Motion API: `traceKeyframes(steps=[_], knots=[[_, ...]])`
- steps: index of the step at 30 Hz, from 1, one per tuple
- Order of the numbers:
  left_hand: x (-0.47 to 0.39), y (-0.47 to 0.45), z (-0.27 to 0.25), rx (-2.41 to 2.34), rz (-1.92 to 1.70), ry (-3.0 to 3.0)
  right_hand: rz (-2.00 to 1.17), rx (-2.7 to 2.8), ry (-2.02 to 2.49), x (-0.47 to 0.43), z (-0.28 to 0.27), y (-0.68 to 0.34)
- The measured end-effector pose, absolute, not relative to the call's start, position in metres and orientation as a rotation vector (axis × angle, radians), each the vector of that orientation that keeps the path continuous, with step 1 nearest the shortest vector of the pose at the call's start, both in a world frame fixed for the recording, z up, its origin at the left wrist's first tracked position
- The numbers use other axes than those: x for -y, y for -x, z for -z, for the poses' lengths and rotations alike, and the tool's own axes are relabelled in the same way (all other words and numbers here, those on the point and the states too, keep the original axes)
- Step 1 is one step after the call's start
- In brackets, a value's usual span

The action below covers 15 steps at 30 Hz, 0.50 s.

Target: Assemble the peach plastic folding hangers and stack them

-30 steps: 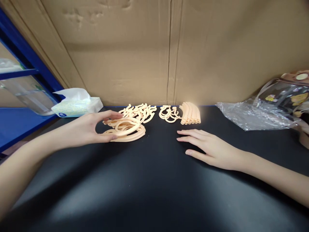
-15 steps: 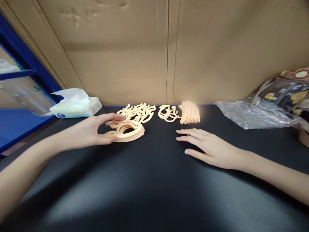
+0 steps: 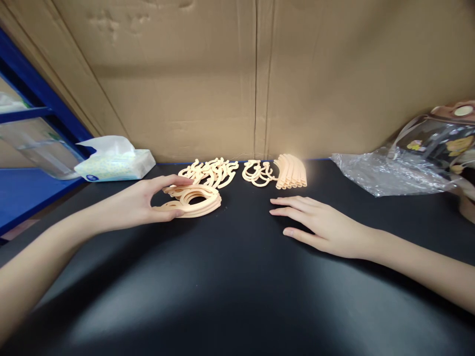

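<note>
My left hand (image 3: 137, 201) grips the left end of a stack of flat, peach-coloured plastic pieces with large oval openings (image 3: 208, 203), thumb at the near edge and fingers at the far one. The stack rests on the black tabletop. Palm down with fingers stretched out and apart, my right hand (image 3: 315, 225) holds nothing. Beyond it stands a bundle of curved peach tubes (image 3: 291, 171). A few peach plastic hooks (image 3: 258, 173) lie to the left of the tubes. Behind the stack is a loose heap of curved peach plastic pieces (image 3: 211, 171).
A tissue pack (image 3: 122, 165) sits at the back left beside a blue metal frame (image 3: 67, 121). Crumpled clear plastic (image 3: 382, 173) and a transparent bag (image 3: 426, 136) lie at the back right. A cardboard wall (image 3: 185, 79) closes off the far edge of the black table (image 3: 237, 287).
</note>
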State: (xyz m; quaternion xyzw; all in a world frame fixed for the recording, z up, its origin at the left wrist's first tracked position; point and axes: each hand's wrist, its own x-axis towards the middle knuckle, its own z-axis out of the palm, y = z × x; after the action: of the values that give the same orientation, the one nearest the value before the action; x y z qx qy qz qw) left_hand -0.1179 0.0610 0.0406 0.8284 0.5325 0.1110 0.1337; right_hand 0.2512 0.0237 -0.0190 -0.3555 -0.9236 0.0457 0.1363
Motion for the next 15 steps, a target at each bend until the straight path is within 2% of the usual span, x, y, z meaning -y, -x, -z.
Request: traceKeyframes(steps=[15], knots=[[-0.0651, 0.1216, -0.0383, -1.516, -0.194, -2.41, -0.117, 2.681, 1.016, -0.0242, 0.0193, -0.2513]])
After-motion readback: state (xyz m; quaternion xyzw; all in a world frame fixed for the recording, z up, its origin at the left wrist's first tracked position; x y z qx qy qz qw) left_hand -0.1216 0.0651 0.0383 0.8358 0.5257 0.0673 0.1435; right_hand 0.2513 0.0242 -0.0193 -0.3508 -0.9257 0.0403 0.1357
